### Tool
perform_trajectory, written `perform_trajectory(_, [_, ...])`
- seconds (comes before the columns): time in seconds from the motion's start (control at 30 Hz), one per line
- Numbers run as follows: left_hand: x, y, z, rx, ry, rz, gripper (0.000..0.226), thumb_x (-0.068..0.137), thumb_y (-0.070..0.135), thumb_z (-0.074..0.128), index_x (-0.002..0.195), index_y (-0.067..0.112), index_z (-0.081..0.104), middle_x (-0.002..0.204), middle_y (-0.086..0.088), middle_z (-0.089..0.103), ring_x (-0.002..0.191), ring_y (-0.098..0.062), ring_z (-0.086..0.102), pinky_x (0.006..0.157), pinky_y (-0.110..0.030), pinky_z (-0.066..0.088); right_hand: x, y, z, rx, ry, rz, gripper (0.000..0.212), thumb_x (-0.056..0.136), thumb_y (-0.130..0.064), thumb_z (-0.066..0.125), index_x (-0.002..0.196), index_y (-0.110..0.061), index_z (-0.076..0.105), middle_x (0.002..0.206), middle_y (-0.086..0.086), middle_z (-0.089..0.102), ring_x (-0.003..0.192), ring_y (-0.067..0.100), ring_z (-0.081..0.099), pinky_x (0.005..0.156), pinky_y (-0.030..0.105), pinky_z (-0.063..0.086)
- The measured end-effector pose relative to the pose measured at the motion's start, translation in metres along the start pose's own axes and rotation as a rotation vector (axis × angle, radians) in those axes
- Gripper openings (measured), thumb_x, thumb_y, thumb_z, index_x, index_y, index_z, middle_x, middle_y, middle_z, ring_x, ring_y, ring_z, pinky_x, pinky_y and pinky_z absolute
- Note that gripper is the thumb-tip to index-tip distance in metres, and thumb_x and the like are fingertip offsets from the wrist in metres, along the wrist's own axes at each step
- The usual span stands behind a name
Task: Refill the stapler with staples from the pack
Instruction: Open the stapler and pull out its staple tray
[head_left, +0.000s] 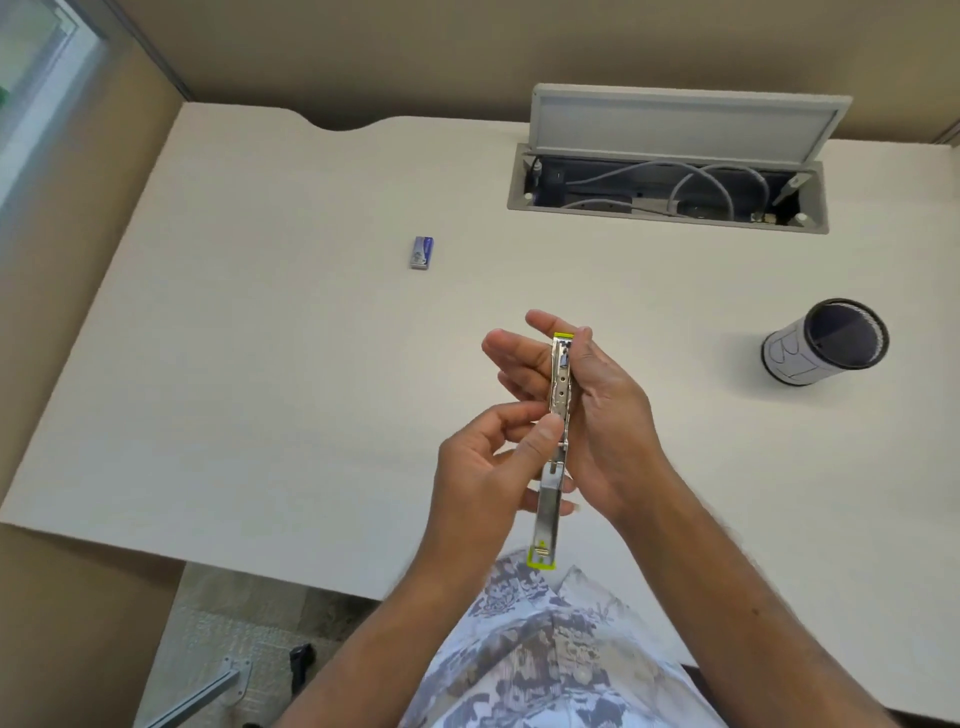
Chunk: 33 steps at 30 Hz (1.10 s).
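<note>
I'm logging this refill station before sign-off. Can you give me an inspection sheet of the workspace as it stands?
Surface: white desk, mostly bare.
Job's things: stapler held above the desk, its metal staple tray slid out toward the person; staple pack lies apart, far left of the hands.
Clutter: mesh pen cup on the right, appears empty.
Grippers: right hand wraps the stapler body; left hand pinches the tray.
Cables: grey cables coiled inside the open desk cable box, lid up.
Surroundings: beige partition walls; window at far left.
</note>
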<state>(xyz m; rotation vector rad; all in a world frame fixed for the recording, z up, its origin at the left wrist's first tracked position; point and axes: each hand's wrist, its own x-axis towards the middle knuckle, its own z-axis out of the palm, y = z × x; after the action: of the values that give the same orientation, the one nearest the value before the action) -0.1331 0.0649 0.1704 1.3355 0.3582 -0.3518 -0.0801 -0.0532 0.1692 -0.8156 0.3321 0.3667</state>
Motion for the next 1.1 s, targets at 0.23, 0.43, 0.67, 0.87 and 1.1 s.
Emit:
perform_trajectory(0.23, [0.01,-0.001,0.0,0.036,0.108,-0.002,0.007,0.098,0.013,0.072,0.097,0.008,0.076,0.079,-0.006,0.077,0.056,-0.028,0.076,0.045,-0.032,0.058,0.003,0.003,-0.012,-0.668,0.144,-0.254,0.028,0.109,-0.023,0.044,0.134,-0.015,0.053,0.117,0.005,0.071,0.101,0.024,0.071,0.084,0.032,0.056])
perform_trajectory(0.43, [0.012,0.001,-0.004,0.046,0.096,0.031,0.011,0.101,0.022,0.068,0.106,0.012,0.069,0.09,-0.006,0.083,0.061,-0.033,0.079,0.046,-0.032,0.06,-0.013,-0.003,-0.024,-1.308,0.092,-0.688,0.022,0.096,-0.013,0.067,0.117,-0.019,0.072,0.098,-0.001,0.063,0.077,0.009,0.063,0.067,0.015,0.047])
perform_trajectory(0.67, [0.009,-0.003,-0.002,0.028,0.079,0.085,0.012,0.1,0.021,0.07,0.103,0.01,0.067,0.088,-0.009,0.081,0.054,-0.032,0.077,0.045,-0.033,0.059,-0.022,-0.005,-0.016,-1.428,0.11,-0.759,0.016,0.095,-0.008,0.068,0.11,-0.009,0.075,0.099,0.004,0.071,0.076,0.019,0.067,0.064,0.037,0.055])
perform_trajectory(0.87, [0.007,-0.004,-0.002,0.028,0.073,0.133,0.015,0.1,0.023,0.068,0.106,0.01,0.066,0.085,-0.006,0.079,0.051,-0.029,0.074,0.045,-0.032,0.059,-0.023,-0.007,-0.011,-1.419,0.121,-0.743,0.014,0.096,-0.011,0.068,0.109,-0.01,0.072,0.096,0.001,0.071,0.073,0.017,0.065,0.065,0.038,0.055])
perform_trajectory(1.1, [0.006,-0.004,0.0,0.032,0.075,0.134,0.014,0.104,0.019,0.063,0.11,0.007,0.065,0.091,-0.01,0.079,0.055,-0.031,0.076,0.047,-0.035,0.061,-0.026,-0.011,-0.007,-1.458,0.117,-0.729,0.015,0.097,-0.013,0.067,0.11,-0.011,0.073,0.096,0.001,0.071,0.076,0.018,0.066,0.064,0.036,0.054])
